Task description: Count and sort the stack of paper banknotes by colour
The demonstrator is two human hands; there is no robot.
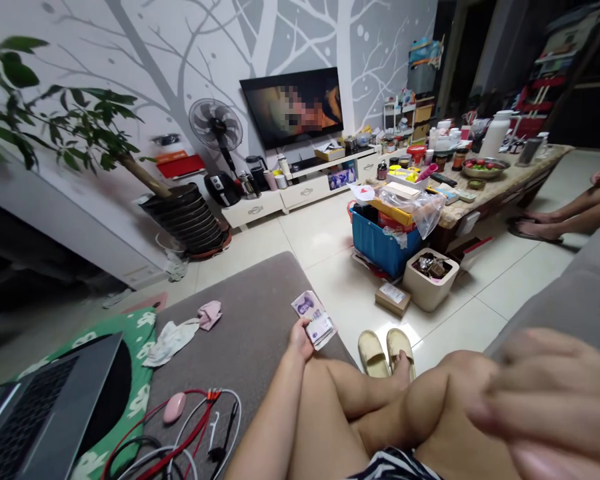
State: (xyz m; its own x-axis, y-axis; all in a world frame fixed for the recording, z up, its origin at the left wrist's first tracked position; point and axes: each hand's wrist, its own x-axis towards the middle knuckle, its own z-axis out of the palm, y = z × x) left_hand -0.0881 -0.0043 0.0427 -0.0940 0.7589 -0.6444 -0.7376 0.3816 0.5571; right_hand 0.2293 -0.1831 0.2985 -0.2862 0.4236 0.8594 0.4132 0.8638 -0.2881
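Note:
A small stack of purple banknotes (318, 323) is gripped by my left hand (300, 339), the thumb pressing across its near edge. Both hand and notes are above my left thigh, at the side of the grey seat (255, 293). Close to the camera at the lower right is my right hand (555, 407), raised and badly blurred. Its fingers look bent, but the smear hides whether anything lies between them.
On the seat are tangled cables (190, 433), a pink oval case (175, 407), crumpled cloths (173, 341) and a laptop (50, 407) on a green cushion. Slippers (373, 353), a waste bin (430, 287) and a blue crate (383, 243) are on the floor. Another person's legs (570, 213) show at right.

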